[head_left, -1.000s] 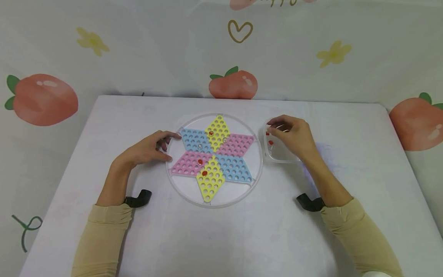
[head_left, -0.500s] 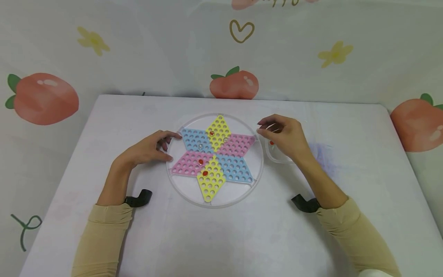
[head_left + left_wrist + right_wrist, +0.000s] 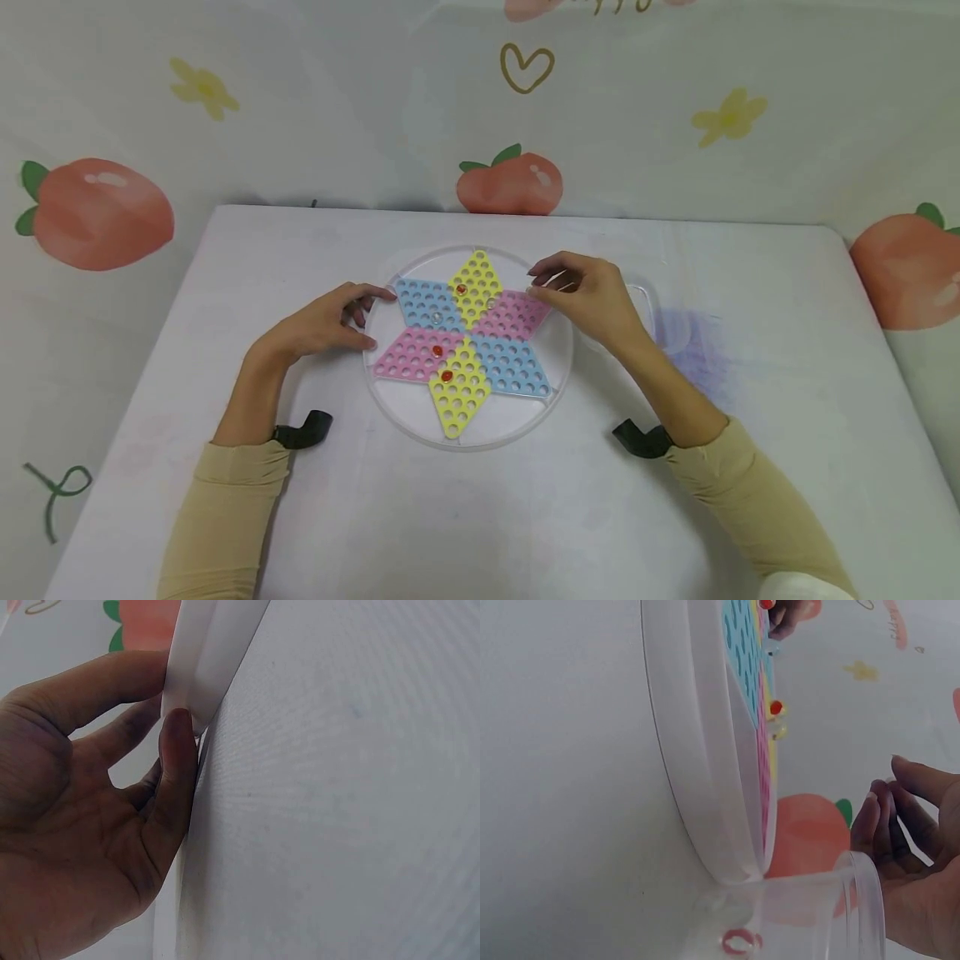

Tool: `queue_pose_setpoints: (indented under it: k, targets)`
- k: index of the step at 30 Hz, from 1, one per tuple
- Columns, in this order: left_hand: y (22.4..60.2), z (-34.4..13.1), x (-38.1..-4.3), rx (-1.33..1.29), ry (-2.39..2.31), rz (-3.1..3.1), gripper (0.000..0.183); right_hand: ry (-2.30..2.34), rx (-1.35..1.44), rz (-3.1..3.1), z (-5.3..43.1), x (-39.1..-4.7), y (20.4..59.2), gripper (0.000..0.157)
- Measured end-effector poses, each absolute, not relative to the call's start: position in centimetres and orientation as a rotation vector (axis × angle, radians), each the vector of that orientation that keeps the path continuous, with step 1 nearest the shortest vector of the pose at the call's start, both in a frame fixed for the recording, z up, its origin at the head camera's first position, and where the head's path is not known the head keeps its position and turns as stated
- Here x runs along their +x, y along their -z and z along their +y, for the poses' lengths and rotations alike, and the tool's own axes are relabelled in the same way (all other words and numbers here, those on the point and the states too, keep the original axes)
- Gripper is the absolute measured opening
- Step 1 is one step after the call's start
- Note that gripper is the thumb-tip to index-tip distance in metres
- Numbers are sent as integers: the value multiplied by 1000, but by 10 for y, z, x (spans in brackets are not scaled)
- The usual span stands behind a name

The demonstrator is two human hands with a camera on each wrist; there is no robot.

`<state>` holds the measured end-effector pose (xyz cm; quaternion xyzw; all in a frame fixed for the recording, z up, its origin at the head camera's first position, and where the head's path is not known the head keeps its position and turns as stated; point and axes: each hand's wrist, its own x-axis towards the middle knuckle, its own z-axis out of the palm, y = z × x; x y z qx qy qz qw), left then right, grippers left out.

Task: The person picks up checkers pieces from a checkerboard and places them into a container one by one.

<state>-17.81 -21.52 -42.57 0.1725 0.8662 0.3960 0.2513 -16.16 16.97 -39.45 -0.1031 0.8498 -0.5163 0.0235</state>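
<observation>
A round Chinese checkers board (image 3: 513,367) with yellow, pink and blue star points lies mid-table. Red marbles (image 3: 438,351) sit in its holes, along with a couple of clear ones (image 3: 437,317). My left hand (image 3: 318,321) rests at the board's left edge, index fingertip and thumb spread along the rim. Over the pink point at the upper right hangs my right hand (image 3: 588,296), thumb and fingertips together. In the right wrist view a tiny pale, glassy bit shows between those fingertips, apparently a clear marble (image 3: 890,780), mostly hidden by them.
Right of the board stands a clear plastic tub (image 3: 647,304), partly behind my right hand. Reddish marbles show through its wall (image 3: 739,941) in the right wrist view. A purple stain (image 3: 693,350) marks the white table, and a fruit-print cloth (image 3: 375,100) hangs behind.
My right hand has moved left from over the tub to above the board's upper right. The left hand stays at the rim, and the marbles on the board have not moved.
</observation>
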Motion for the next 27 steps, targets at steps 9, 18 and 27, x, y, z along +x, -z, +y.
queue_pose_setpoints:
  k: [9,18,27]
  targets:
    - [427,-213,-178,446,-1044,2378,67,1506,-367,2629,156,-161,402,22]
    - [427,-214,-179,447,-1031,2389,62,1399,-341,2640,142,-165,404,23]
    - [425,-213,-178,437,-1034,2385,62,1402,-312,2608,133,-166,412,29]
